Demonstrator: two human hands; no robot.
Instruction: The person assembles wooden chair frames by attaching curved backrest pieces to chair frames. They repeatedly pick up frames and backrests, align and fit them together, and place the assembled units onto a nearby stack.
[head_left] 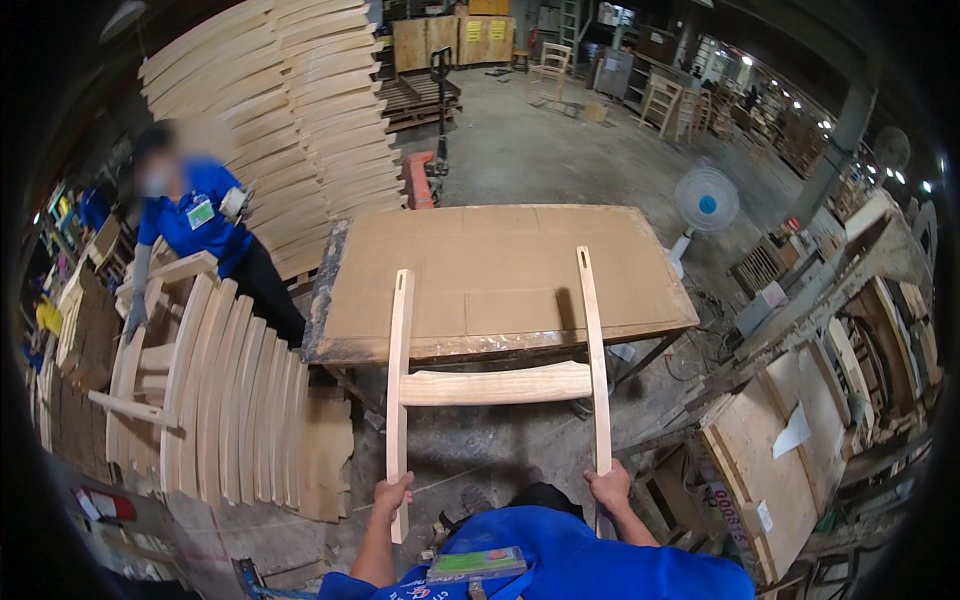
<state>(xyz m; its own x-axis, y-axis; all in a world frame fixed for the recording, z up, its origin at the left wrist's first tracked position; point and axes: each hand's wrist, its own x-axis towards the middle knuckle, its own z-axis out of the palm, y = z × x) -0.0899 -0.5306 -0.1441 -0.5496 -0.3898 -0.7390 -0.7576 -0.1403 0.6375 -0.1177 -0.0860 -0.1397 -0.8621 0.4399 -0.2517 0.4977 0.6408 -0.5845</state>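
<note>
Together, our left hand (394, 492) and right hand (608, 486) grasp the near ends of a pale, H-shaped wooden frame (497, 384), its far ends reaching over the brown-topped rectangular table (490, 258); far left, we note a tall stack of pale, curved wooden slats (300, 115).

A rectangular worktable with worn, dark edges (326, 300) carries flat tan cardboard sheeting (480, 250) across most of its top, while the grey concrete floor (520, 140) bears the table, a red pallet jack with a black handle (420, 180) and a pale wooden chair (549, 71).
</note>
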